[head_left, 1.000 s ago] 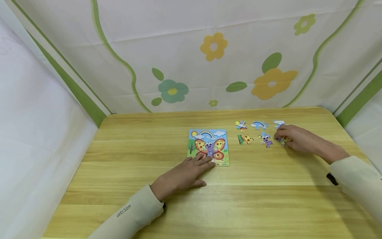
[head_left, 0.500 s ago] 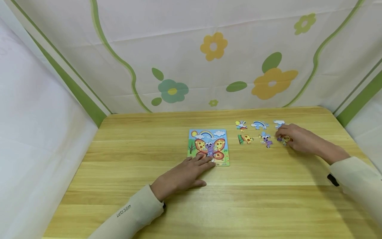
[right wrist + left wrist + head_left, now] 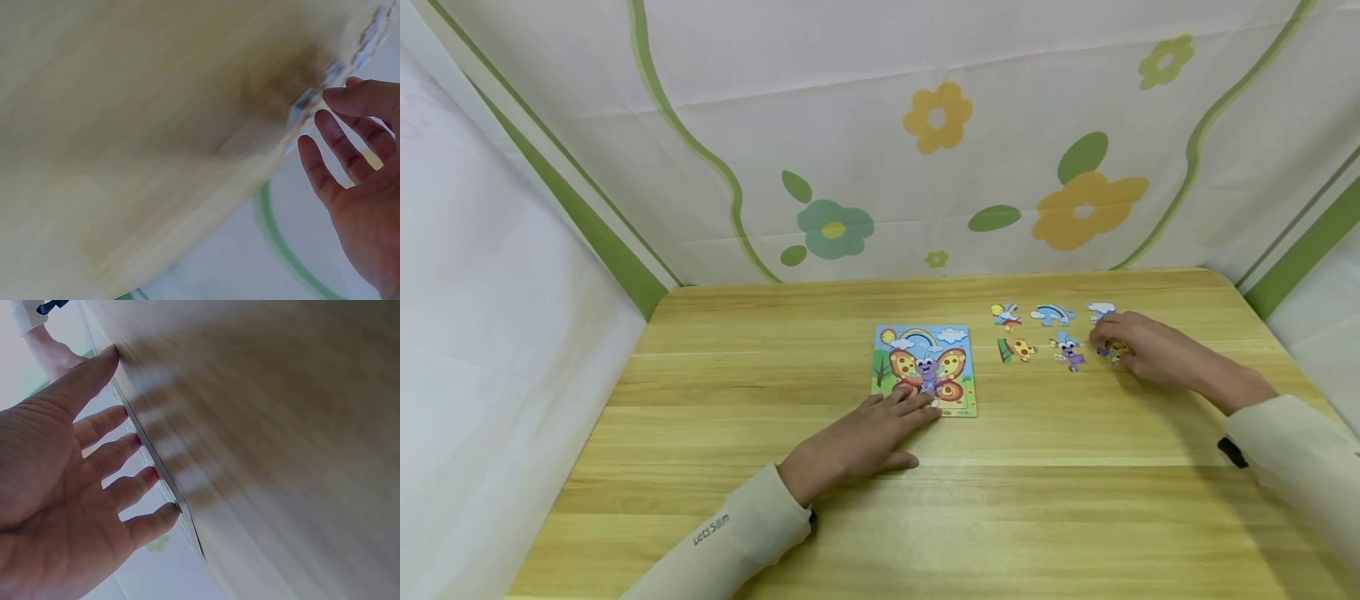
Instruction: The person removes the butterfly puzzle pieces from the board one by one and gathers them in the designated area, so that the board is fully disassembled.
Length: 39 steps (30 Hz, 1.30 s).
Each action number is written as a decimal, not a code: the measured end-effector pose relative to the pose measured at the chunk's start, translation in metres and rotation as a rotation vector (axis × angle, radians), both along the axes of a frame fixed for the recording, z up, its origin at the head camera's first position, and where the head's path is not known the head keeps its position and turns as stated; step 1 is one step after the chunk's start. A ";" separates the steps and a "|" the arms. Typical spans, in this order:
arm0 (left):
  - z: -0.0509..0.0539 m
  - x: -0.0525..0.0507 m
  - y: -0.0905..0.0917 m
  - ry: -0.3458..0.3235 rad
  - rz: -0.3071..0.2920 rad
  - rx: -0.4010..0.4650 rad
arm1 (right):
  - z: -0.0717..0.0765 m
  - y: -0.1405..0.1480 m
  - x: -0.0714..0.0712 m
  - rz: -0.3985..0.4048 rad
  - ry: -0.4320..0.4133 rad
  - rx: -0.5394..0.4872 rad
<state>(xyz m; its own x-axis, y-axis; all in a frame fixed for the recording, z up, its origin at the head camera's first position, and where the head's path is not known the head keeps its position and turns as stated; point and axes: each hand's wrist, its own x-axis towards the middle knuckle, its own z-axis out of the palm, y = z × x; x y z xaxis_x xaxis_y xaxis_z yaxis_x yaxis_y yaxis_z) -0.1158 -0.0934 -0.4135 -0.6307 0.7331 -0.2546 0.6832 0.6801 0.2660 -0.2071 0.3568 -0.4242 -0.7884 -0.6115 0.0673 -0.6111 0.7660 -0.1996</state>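
Observation:
My left hand [image 3: 868, 437] lies with spread fingers over the near edge of a butterfly puzzle board [image 3: 958, 354]. In the left wrist view its fingertips [image 3: 150, 475] rest on the board's edge. To the right, my right hand [image 3: 1150, 348] is at a purple and yellow jigsaw piece [image 3: 1112, 352], partly hidden under the fingers. The right wrist view has the thumb and loosely bent fingers [image 3: 337, 147] beside that piece [image 3: 303, 106], which lies on the table; no grip on it shows.
Loose jigsaw pieces lie in two rows right of the board: a sun piece [image 3: 1006, 314], a rainbow piece [image 3: 1054, 314], a cloud piece [image 3: 1101, 310], a yellow wing piece [image 3: 1017, 349] and a purple face piece [image 3: 1069, 352]. A flowered curtain [image 3: 880, 167] hangs behind the wooden table [image 3: 1000, 517].
The right hand shifts its fingers very slightly at the purple and yellow jigsaw piece. My left hand and the board have stayed in place.

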 end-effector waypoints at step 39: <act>0.000 0.024 -0.020 -0.022 0.096 0.008 | 0.021 -0.164 0.000 0.081 -0.123 -0.185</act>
